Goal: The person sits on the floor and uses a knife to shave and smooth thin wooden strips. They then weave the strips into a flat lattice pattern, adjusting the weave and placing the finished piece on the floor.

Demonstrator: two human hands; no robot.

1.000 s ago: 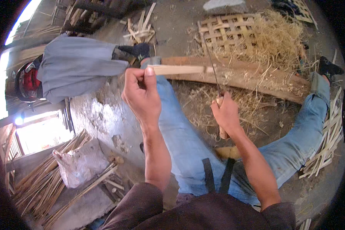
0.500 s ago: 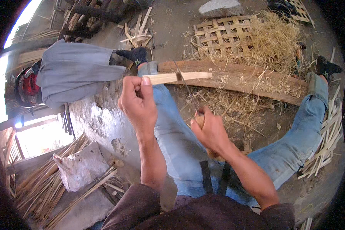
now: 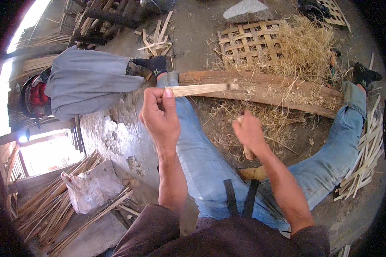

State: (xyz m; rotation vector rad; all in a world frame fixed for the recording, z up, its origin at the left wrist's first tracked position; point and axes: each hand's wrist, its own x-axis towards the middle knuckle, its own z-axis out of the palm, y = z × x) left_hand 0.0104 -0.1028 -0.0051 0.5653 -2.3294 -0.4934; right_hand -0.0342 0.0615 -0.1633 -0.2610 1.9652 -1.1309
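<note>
My left hand [image 3: 161, 113] pinches one end of a pale split-bamboo strip [image 3: 197, 89] between thumb and fingers. The strip points right, held up in front of a wooden plank [image 3: 287, 90] that lies across the ground between my feet. My right hand [image 3: 249, 133] is closed round the wooden handle of a knife [image 3: 248, 153], below and right of the strip's free end. Motion smears the blade, so its edge cannot be made out. Between my thighs lies a piece of yellowish wood or bamboo [image 3: 253, 173], partly hidden by my right forearm.
Curly shavings [image 3: 309, 43] heap over a woven bamboo panel [image 3: 248, 43] beyond the plank. Cut strips lie in a bundle [image 3: 360, 162] beside my right leg. At left are a grey cloth [image 3: 90, 81], a whitish sack [image 3: 92, 184] and long bamboo sticks [image 3: 51, 205]. A stone block [image 3: 246, 12] sits far off.
My right hand has moved right, and the knife blade, which crossed the strip before, no longer shows clearly there. The left hand has shifted slightly right with the strip.
</note>
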